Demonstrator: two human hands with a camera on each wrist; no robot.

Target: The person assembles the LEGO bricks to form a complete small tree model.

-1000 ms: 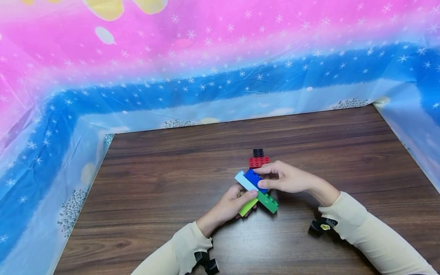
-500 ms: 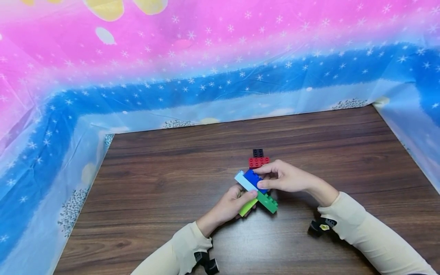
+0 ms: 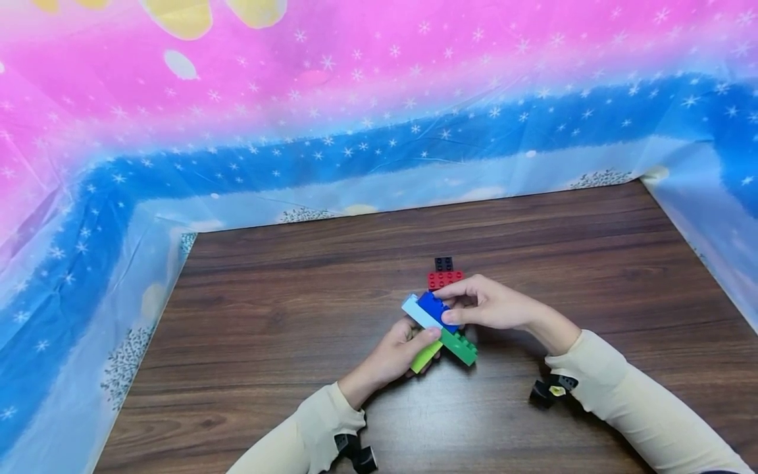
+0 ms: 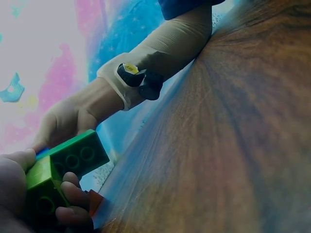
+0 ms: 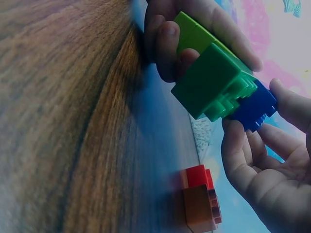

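Note:
Joined blocks are held above the table between both hands: light blue (image 3: 422, 312), dark blue (image 3: 431, 305), green (image 3: 460, 347) and lime (image 3: 424, 358). My left hand (image 3: 391, 355) grips them around the lime block, thumb on top. With thumb and fingers, my right hand (image 3: 503, 306) pinches the dark blue block, which lies against the light blue one. In the right wrist view the dark blue block (image 5: 253, 108) sits beside the green block's studs (image 5: 221, 107). The left wrist view shows left fingers (image 4: 75, 196) curled under the lime block (image 4: 43, 177).
Just beyond the hands, a red block (image 3: 443, 280) stands on the brown wooden table (image 3: 284, 289), with a small black block (image 3: 443, 264) behind it. A patterned cloth (image 3: 355, 158) borders the table's back and sides. Each wrist carries a small black device.

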